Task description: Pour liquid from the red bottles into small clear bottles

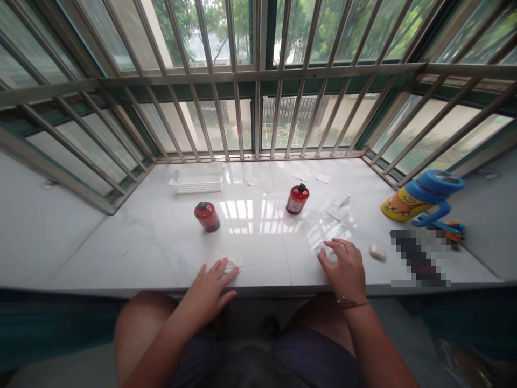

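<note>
My left hand (213,286) lies with its fingers stretched out over a crumpled white tissue (233,265) near the front edge of the white marble-look counter (153,258). The fingertips touch the tissue. My right hand (346,265) hovers low over or rests on the counter, fingers bent and a gap between thumb and forefinger. Something pale shows under that palm, too blurred to name. Beyond the hands stand two red bottles with black caps, the left bottle (207,216) and the right bottle (298,199). A small off-white block (377,251) sits right of my right hand.
A white plastic basket (197,185) stands at the back left. Small white scraps (252,181) lie near the window bars (258,118). A clear-white flat item (340,209) lies behind my right hand. On the right are a blue-yellow water bottle (420,196) and a pixelated dark object (418,258).
</note>
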`<state>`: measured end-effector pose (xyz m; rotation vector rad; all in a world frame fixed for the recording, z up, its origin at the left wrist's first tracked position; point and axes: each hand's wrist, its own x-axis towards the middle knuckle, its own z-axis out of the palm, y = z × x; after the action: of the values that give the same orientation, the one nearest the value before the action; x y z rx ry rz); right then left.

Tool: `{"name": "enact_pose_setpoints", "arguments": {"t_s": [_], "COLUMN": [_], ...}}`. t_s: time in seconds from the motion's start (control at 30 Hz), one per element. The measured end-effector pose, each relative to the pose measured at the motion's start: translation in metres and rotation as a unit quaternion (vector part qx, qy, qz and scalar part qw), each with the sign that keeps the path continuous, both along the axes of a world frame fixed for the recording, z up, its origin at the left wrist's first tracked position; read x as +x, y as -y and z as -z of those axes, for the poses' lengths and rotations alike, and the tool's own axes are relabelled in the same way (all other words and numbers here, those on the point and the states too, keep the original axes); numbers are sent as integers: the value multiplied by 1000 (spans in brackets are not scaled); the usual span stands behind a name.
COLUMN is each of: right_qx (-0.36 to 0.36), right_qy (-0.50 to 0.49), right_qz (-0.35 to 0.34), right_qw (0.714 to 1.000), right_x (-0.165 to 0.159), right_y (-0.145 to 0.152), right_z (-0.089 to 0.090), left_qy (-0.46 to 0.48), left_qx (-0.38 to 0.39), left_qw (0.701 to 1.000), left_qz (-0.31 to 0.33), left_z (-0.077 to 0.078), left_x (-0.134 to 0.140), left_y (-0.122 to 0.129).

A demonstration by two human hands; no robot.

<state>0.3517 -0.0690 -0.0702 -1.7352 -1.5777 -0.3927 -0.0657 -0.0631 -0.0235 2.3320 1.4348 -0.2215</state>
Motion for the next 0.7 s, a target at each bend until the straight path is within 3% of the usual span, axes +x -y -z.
{"name": "enact_pose_setpoints", "arguments": {"t_s": [0.13,0.27,0.4,0.5,0.7], "right_qx": [3,7,8,6,-7], "right_qy": [4,4,-3,-9,-8], "right_qz": [-3,-7,-10,-12,-13], "right_qw": [1000,1000,1000,1000,1000], "right_x": [0,-3,-5,-6,-5], "right_y": [-4,-10,-13,-13,-13], "right_z": [1,1,2,2,1], "left_qy": [-35,-29,0,24,77], "left_qx": [-26,-12,17,31,25], "left_qw": [998,999,1000,999,989], "left_qz": [-42,-29,-3,17,123], "left_z": [-5,-1,6,10,22], "left_x": [-45,-39,-7,26,133], "left_y": [5,3,-17,-49,-110]}}
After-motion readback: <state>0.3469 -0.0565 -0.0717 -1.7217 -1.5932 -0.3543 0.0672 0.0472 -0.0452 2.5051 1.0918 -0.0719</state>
